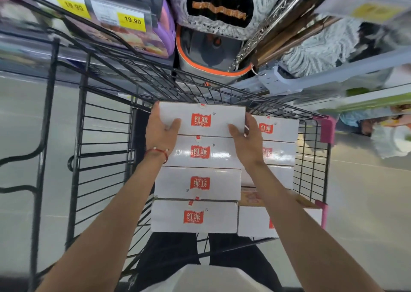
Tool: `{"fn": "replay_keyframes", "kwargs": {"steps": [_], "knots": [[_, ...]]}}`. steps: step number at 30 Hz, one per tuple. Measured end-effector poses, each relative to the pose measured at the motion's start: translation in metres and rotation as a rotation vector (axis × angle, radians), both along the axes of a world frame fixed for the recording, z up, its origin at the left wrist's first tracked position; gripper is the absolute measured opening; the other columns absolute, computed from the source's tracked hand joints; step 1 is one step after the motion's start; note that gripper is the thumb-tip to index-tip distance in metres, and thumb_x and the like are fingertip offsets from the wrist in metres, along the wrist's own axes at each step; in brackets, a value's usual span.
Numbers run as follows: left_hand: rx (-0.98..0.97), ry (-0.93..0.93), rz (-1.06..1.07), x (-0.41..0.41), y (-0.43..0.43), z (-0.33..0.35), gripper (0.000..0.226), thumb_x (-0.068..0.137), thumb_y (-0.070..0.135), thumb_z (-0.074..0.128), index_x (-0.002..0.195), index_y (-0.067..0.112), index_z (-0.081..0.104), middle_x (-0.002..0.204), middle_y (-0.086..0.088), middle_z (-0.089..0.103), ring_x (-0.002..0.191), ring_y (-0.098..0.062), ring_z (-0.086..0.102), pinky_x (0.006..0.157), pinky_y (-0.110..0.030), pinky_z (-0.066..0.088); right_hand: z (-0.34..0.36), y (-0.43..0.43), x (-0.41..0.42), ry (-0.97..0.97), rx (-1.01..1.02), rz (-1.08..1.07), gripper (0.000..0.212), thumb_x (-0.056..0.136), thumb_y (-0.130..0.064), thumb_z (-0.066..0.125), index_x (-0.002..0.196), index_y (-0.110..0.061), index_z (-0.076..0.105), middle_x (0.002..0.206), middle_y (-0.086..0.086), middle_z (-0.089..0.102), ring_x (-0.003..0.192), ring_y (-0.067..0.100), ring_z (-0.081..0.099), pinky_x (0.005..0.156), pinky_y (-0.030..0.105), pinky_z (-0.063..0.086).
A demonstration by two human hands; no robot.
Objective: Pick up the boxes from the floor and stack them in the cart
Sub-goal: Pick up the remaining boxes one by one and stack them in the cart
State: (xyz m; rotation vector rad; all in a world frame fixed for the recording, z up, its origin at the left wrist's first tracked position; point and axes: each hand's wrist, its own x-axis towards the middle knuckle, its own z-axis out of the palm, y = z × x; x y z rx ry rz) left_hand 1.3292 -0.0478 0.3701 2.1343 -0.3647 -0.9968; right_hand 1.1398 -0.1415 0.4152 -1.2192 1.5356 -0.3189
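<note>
Wire cart (106, 136), black, open at the top. Inside it are white boxes with red labels, in two rows side by side. The left row (198, 182) shows four tops, edge to edge, running away from you. The right row (280, 129) sits just beside it, partly under your right forearm. A brown carton (251, 196) lies among those boxes.

The far box (213, 116) of the left row is in your grip. Your left hand (161, 131) clasps its left side, thumb over the top face. Your right hand (246, 133) clasps its right side the same way. Whether the box rests on anything beneath, you cannot tell.

Edges: the far box's far edge lies close to the cart's far rim. Pink corner caps (328, 129) mark the right-hand rim. Left of the boxes, a gap runs along the wire wall. Shelves with yellow price tags (132, 20) stand just past the cart. Pale floor (367, 202) shows on both sides.
</note>
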Motion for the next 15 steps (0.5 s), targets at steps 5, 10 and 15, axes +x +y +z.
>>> {"fn": "replay_keyframes", "kwargs": {"steps": [5,10,15], "knots": [[-0.172,-0.127,0.108,-0.027,0.020,0.030,0.055,0.090,0.005,0.069,0.140,0.017,0.051,0.137,0.002,0.052,0.127,-0.020,0.053,0.105,-0.045,0.050,0.028,0.024,-0.025,-0.036,-0.170,-0.127,0.028,0.101,-0.004,0.062,0.129,-0.009,0.065,0.120,-0.004,0.065,0.114,0.021,0.062,0.077,0.006,0.048],[-0.287,-0.096,0.008,-0.068,0.041,0.069,0.039,0.092,0.002,0.065,0.129,0.015,0.061,0.130,-0.001,0.062,0.115,-0.017,0.061,0.096,-0.035,0.053,0.052,0.061,-0.063,-0.104,-0.249,-0.205,0.023,0.101,-0.001,0.061,0.122,-0.007,0.069,0.117,-0.005,0.070,0.105,0.013,0.064,0.083,0.009,0.048],[-0.320,-0.108,-0.122,-0.118,0.056,0.102,0.031,0.095,0.004,0.062,0.122,0.018,0.064,0.114,0.016,0.064,0.099,-0.004,0.064,0.085,-0.018,0.054,0.066,0.104,-0.110,-0.176,-0.262,-0.294,0.024,0.102,-0.003,0.059,0.119,-0.016,0.070,0.118,-0.009,0.072,0.111,0.011,0.066,0.093,0.023,0.053]]}}
